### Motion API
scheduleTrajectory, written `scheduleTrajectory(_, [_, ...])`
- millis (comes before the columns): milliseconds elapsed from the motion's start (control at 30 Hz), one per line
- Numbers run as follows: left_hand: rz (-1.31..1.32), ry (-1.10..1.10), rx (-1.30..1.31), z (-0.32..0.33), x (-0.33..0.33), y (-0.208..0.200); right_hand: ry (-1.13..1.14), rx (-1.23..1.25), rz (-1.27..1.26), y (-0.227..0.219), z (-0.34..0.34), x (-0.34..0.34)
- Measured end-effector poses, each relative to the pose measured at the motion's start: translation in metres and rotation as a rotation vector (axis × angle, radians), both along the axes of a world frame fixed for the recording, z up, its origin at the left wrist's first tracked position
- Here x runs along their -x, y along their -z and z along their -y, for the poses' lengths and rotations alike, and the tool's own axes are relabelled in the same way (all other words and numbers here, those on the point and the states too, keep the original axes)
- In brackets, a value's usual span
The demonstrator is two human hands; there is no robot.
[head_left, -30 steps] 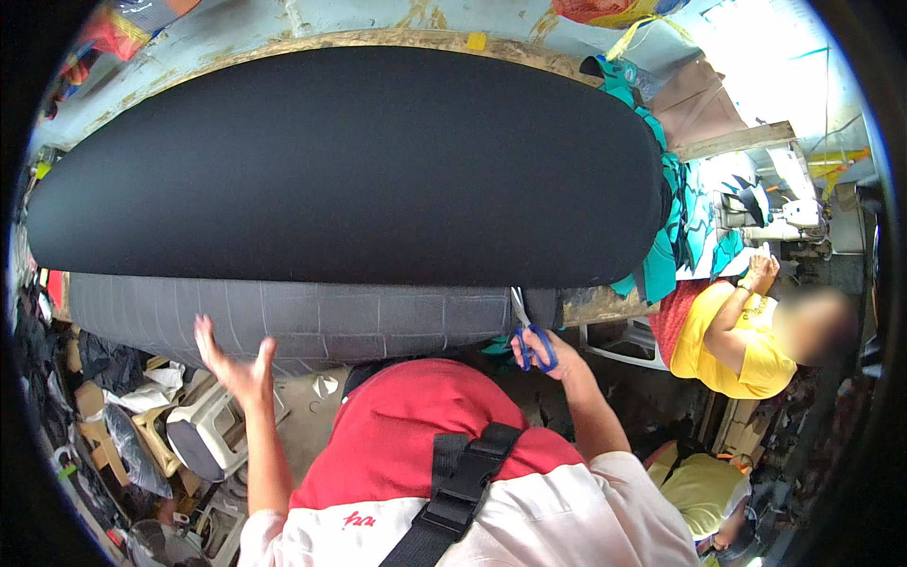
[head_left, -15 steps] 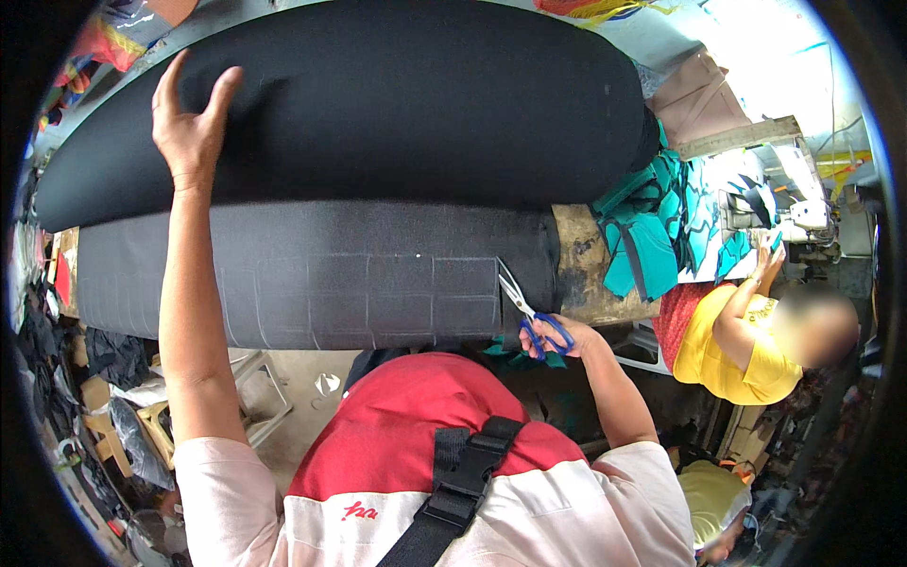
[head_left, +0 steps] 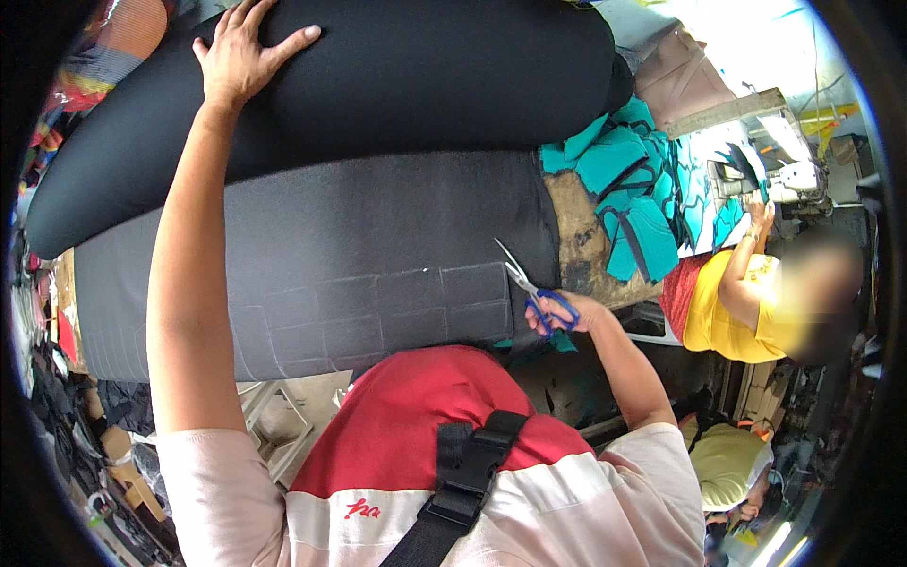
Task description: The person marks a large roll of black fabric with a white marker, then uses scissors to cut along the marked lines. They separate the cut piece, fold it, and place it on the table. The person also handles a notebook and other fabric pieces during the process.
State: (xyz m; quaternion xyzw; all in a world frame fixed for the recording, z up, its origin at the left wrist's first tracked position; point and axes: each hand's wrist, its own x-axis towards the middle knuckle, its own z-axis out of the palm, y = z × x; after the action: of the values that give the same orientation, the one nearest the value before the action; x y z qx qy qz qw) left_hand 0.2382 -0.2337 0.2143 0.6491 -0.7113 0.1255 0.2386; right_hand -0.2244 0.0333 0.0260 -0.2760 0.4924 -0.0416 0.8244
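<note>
In the head view, the left hand was spread out, its fingers and thumb apart and grasping nothing; it seemed to rest upon the thick black fabric roll, toward its left part. This roll lay lengthwise along the far edge of the wooden table. The right hand was clenched round the blue handles of the scissors — near the right end of the table, at its near edge. Their blades were slightly parted and pointed to the far side, above the dark grey cloth; I cannot tell whether they touched it. Pale lines made rectangles along the cloth's near edge. At the table's far right corner were heaped teal fabric pieces — some overlapping.
</note>
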Motion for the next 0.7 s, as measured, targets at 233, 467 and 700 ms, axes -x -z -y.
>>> scheduleTrajectory(233, [-0.023, 0.031, 0.056, -0.016, -0.002, 0.015, -0.138, 0.103, -0.042, -0.014, 0.031, 0.01])
scheduleTrajectory(467, [-0.306, 0.267, 0.361, -0.046, -0.029, 0.033, -0.793, 0.356, -0.244, -0.036, 0.103, 0.009])
scheduleTrajectory(700, [-0.317, -0.437, 0.338, -0.202, -0.061, 0.15, -1.139, 0.446, -0.492, -0.046, 0.139, -0.003])
